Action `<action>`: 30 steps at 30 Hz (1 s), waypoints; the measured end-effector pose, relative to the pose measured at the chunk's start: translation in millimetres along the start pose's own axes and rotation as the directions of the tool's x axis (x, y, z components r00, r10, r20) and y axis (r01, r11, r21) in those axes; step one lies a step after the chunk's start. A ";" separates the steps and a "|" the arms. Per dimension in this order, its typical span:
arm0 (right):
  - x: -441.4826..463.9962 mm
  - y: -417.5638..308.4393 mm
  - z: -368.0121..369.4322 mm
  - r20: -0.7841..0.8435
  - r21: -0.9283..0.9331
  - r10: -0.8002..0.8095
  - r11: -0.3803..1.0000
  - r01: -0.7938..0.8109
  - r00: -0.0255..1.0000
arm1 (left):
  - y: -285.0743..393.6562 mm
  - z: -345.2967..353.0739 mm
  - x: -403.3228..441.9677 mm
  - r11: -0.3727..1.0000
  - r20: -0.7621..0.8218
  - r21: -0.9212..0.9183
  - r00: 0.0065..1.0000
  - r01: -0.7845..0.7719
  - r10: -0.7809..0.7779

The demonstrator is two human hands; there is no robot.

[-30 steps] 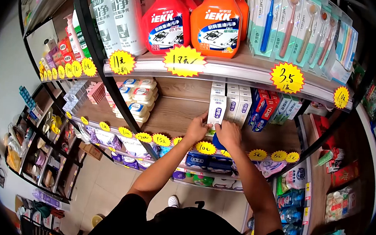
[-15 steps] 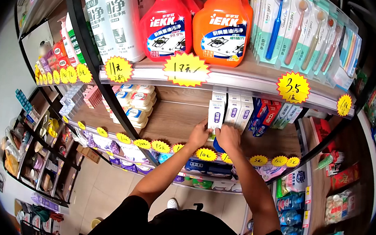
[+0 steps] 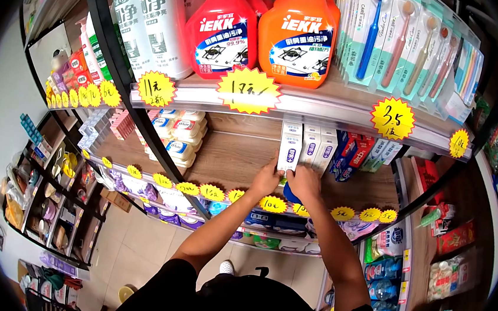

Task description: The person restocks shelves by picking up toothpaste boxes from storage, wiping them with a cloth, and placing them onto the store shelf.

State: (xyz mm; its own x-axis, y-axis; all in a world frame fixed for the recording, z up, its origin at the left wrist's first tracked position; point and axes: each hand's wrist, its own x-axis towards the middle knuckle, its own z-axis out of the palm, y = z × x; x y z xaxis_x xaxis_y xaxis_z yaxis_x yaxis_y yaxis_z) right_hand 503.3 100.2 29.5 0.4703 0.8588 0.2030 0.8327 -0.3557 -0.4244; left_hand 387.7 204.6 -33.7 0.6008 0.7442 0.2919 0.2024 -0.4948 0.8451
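On the middle shelf, my left hand [image 3: 267,178] is closed at the left side of an upright white toothpaste box [image 3: 290,149] with purple print. Its fingers lie along the box's edge. My right hand [image 3: 304,184] is curled against the lower front of the same box, and some of its fingers are hidden. A small blue thing [image 3: 289,193] shows beneath the right hand; I cannot make out what it is. More white boxes [image 3: 324,152] stand close on the right. Beyond them are red and blue boxes [image 3: 349,156].
Above the hands, the upper shelf edge [image 3: 318,107] carries yellow price tags, with red [image 3: 222,40] and orange cleaner bottles [image 3: 296,53] and packaged toothbrushes [image 3: 396,47] over it. Soap packs [image 3: 183,132] sit at left, behind a black upright post [image 3: 158,147]. Wrapped goods fill the lower shelf.
Both hands stay at the white toothpaste box with almost the same grip. The whole view has shifted slightly, and the box appears a little further right.
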 end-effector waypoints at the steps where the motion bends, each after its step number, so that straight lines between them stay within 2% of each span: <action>1: 0.3 0.4 -0.7 -0.013 -0.002 -0.015 1.000 0.015 1.000 | -1.1 0.3 0.3 1.000 -0.001 0.000 1.000 -0.001 0.001; 4: 0.6 -0.9 -6.3 0.041 0.008 -0.005 1.000 0.005 0.999 | 13.7 -6.3 -1.3 1.000 0.048 0.000 0.999 0.007 -0.007; 6: -0.3 -2.0 -9.2 0.050 0.010 -0.011 1.000 0.011 0.999 | 27.5 -11.1 -5.1 0.991 0.106 0.005 0.985 0.137 -0.137; 7: -0.5 -1.8 -9.9 0.060 0.013 -0.015 1.000 0.014 0.998 | 21.4 -7.9 -4.0 0.991 0.105 0.005 0.985 0.137 -0.137; 9: -0.3 2.0 -5.7 0.034 -0.002 -0.009 1.000 0.009 0.999 | 7.0 0.3 -3.0 0.988 0.055 -0.119 0.994 0.100 -0.094; 13: -3.7 14.0 -11.9 -0.021 0.011 -0.011 1.000 0.011 1.000 | -10.7 7.1 -3.6 0.981 0.045 -0.162 0.994 0.103 -0.097; 14: -6.6 17.7 -16.9 -0.017 0.012 -0.012 1.000 0.012 1.000 | -14.7 8.4 -4.5 0.977 0.002 -0.209 0.999 0.039 -0.039; 15: -11.5 18.6 -27.2 -0.078 0.090 -0.006 0.996 0.013 0.997 | -17.4 8.9 -6.4 0.967 -0.045 -0.252 0.999 -0.027 0.017; 16: -15.3 21.6 -34.9 -0.136 0.169 0.003 0.985 0.020 0.991 | -4.6 3.6 -13.8 0.968 -0.048 -0.251 0.999 -0.024 0.012; 17: -15.9 29.5 -39.9 -0.155 0.256 -0.021 0.965 0.061 0.988 | 8.7 -2.6 -21.0 0.970 -0.048 -0.243 0.998 0.017 -0.029; 18: -22.6 30.6 -47.3 -0.183 0.387 0.020 0.921 0.054 0.983 | 19.9 -9.6 -26.3 0.970 -0.050 -0.235 0.996 0.057 -0.070; 20: -35.4 33.7 -55.7 -0.123 0.644 0.112 0.765 -0.006 0.986 | 17.5 -17.4 -40.9 0.978 -0.085 -0.203 0.994 0.052 -0.071; 21: -41.7 38.8 -45.8 -0.094 0.771 0.149 0.636 -0.022 0.984 | 16.4 -21.5 -48.7 0.984 -0.113 -0.173 0.992 0.045 -0.065; 22: -54.2 31.3 -45.7 0.018 0.902 0.193 0.419 -0.099 0.981 | 16.5 -25.9 -58.3 0.984 -0.130 -0.171 0.990 0.040 -0.062; 23: -66.4 26.9 -40.4 0.134 0.954 0.215 0.236 -0.185 0.967 | 17.9 -30.7 -73.6 0.979 -0.130 -0.197 0.988 0.051 -0.077; 24: -80.8 21.6 -30.9 0.271 0.959 0.187 0.033 -0.282 0.944 | 19.8 -34.9 -92.0 0.972 -0.130 -0.222 0.986 0.071 -0.102; 26: -104.6 8.8 -4.7 0.562 0.818 0.103 -0.218 -0.533 0.821 | 27.4 -47.3 -124.4 0.988 -0.151 -0.114 0.981 0.108 -0.125; 27: -114.9 2.1 13.1 0.662 0.723 0.049 -0.302 -0.621 0.748 | 23.9 -47.5 -141.7 0.985 -0.232 -0.160 0.967 0.070 -0.106; 28: -121.7 -6.9 27.7 0.745 0.615 -0.017 -0.369 -0.696 0.667 | 13.3 -54.4 -159.8 0.960 -0.141 -0.182 0.960 0.214 -0.240; 30: -139.5 -28.6 50.1 0.762 0.566 -0.099 -0.378 -0.733 0.640 | -3.8 -66.0 -194.2 0.948 -0.124 -0.248 0.964 0.200 -0.236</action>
State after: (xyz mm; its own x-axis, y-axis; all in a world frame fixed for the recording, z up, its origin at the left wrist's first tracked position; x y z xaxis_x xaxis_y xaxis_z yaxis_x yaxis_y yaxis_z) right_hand 399.2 9.0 -30.9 -0.0041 0.8657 -0.5005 -0.8245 -0.2861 -0.4883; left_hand 219.1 91.6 -64.1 0.4354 0.8897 0.1374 0.1204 -0.2088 0.9705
